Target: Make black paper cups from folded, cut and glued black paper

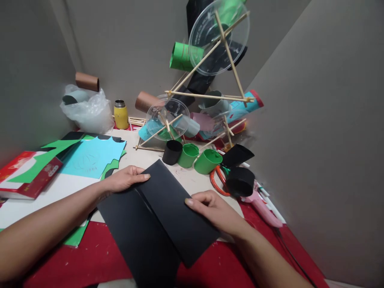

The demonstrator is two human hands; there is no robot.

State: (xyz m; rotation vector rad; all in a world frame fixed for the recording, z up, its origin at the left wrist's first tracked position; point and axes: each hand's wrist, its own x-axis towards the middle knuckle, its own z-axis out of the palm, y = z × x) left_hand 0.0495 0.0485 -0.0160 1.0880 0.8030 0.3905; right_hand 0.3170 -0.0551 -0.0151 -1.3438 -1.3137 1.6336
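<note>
My left hand [129,179] pinches the upper left edge of a black paper strip [180,216], thumb on top. At the strip's right edge, my right hand [211,210] grips it with the thumb on its face and fingers beneath. A larger black sheet [138,232] lies under and left of the strip, below my left hand; whether my left fingers also hold it I cannot tell. Just beyond the strip stand a black paper tube [172,152] and two green paper tubes, one of them the right-hand green tube [208,161].
A stick-and-plastic-disc structure [220,40] rises at the back. On the right are orange-handled scissors [219,182], a black paper ring [240,182] and a pink glue gun [264,208] with a cord. Coloured paper [93,158], a red box [45,180] and a yellow bottle [121,115] are left.
</note>
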